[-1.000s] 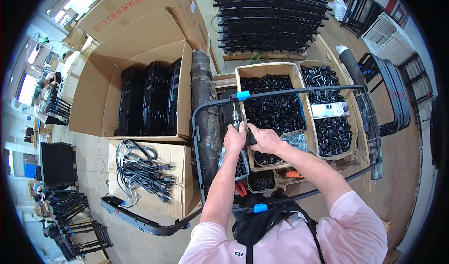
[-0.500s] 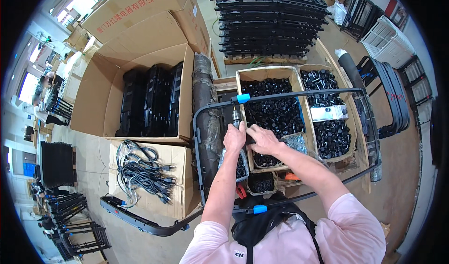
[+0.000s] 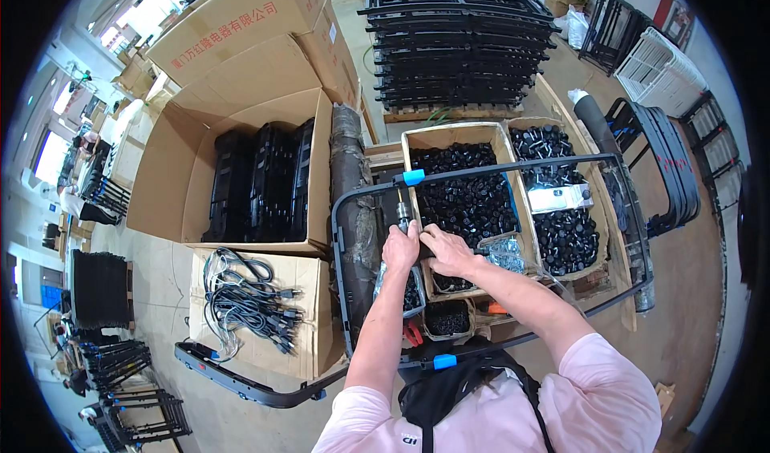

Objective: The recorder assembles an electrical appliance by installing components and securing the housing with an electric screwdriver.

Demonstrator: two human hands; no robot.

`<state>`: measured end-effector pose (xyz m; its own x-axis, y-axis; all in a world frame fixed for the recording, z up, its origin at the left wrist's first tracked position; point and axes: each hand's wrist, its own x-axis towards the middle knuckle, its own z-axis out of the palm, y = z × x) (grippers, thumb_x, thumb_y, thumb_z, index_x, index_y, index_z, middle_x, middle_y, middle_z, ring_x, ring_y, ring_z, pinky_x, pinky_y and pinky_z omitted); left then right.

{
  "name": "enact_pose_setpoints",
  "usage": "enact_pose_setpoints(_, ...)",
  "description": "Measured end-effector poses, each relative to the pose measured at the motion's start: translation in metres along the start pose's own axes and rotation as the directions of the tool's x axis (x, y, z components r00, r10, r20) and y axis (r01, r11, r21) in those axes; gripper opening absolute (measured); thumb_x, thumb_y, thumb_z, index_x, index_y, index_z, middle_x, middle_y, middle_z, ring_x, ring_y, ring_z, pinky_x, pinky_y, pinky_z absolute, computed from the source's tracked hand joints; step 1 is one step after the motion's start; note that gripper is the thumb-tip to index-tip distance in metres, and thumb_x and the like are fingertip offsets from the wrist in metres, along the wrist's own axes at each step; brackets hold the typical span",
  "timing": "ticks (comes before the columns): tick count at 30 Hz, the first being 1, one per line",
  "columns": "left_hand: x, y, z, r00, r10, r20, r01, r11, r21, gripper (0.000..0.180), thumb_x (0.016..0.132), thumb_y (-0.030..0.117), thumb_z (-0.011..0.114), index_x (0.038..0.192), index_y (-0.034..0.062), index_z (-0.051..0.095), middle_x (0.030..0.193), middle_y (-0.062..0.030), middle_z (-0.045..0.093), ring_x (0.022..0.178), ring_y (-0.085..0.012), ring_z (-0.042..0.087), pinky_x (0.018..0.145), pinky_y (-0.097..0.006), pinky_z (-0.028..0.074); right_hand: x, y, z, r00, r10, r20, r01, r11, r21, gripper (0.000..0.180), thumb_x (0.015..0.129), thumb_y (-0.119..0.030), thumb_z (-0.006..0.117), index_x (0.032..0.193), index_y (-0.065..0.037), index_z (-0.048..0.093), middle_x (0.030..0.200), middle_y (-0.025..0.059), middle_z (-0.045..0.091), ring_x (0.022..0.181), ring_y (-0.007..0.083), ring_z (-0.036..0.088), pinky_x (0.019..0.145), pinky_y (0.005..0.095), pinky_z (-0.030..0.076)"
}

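a small power screwdriver (image 3: 400, 212) is gripped by the left hand (image 3: 401, 247), with its fingers curled tight around it. the right hand (image 3: 446, 248) is pressed just beside it, fingers bent, and what it holds cannot be told. both are held over the black metal frame (image 3: 345, 212), near the left edge of the box of black caps (image 3: 465, 196).

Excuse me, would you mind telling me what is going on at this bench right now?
A person in a pink shirt is working on a black metal frame laid across open cardboard boxes. The left hand holds a small power screwdriver upright, and the right hand rests right beside it, both over a box of small black parts. Further left lie a bundle of black cables on a carton and a big box of black panels.
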<state>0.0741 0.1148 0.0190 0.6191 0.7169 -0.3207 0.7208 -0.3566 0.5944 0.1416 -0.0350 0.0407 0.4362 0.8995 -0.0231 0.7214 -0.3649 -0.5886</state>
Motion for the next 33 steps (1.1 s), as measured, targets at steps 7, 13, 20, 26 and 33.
enact_pose_setpoints(7,-0.007,-0.005,0.002,1.000,0.004,-0.006,-0.004,1.000,-0.019,0.071,0.100,0.064,0.054,0.118,-0.0042,0.064,0.114,-0.0362,0.070,0.114,-0.0521,0.067,0.099,-0.057,0.052,-0.008,-0.001,0.003,1.000,-0.013,-0.012,0.013,1.000,0.010,0.047,0.077,-0.012,0.075,0.119,-0.002,0.055,0.122,0.0176,0.054,0.108,0.0432,0.064,0.089,0.0522,0.055)
enact_pose_setpoints(13,-0.016,-0.001,0.003,1.000,0.010,-0.022,-0.011,0.998,-0.057,0.069,0.101,0.063,0.053,0.114,-0.0036,0.065,0.113,-0.0357,0.070,0.111,-0.0528,0.067,0.097,-0.058,0.051,-0.016,-0.003,-0.005,0.995,-0.061,-0.077,0.058,0.997,-0.042,0.049,0.076,-0.015,0.078,0.118,-0.002,0.056,0.115,0.0185,0.055,0.101,0.0423,0.066,0.086,0.0511,0.057)
enact_pose_setpoints(20,-0.027,0.021,0.015,0.981,0.131,-0.144,-0.135,0.991,-0.014,0.061,0.101,0.054,0.060,0.109,-0.0065,0.063,0.111,-0.0338,0.068,0.105,-0.0516,0.067,0.092,-0.058,0.053,-0.025,0.010,-0.025,0.999,0.040,-0.010,-0.041,0.995,-0.093,0.077,0.078,-0.031,0.083,0.139,0.001,0.049,0.113,0.0250,0.068,0.104,0.0446,0.069,0.090,0.0514,0.057)
enact_pose_setpoints(26,-0.033,0.027,0.025,0.976,0.154,-0.155,-0.155,0.988,0.009,0.058,0.100,0.051,0.063,0.108,-0.0062,0.060,0.112,-0.0331,0.067,0.104,-0.0517,0.067,0.091,-0.058,0.053,-0.034,0.019,-0.028,0.998,0.066,-0.006,-0.066,0.995,-0.075,0.076,0.080,-0.030,0.082,0.140,0.003,0.048,0.117,0.0269,0.069,0.105,0.0452,0.069,0.091,0.0513,0.058)
enact_pose_setpoints(33,-0.030,0.035,0.026,0.986,0.105,-0.127,-0.107,0.994,-0.007,0.058,0.101,0.052,0.062,0.109,-0.0058,0.058,0.113,-0.0331,0.068,0.104,-0.0523,0.067,0.091,-0.059,0.052,-0.031,0.028,-0.030,0.999,0.034,-0.001,-0.034,0.998,-0.056,0.076,0.079,-0.028,0.082,0.139,0.005,0.048,0.119,0.0265,0.069,0.109,0.0437,0.069,0.093,0.0497,0.058)
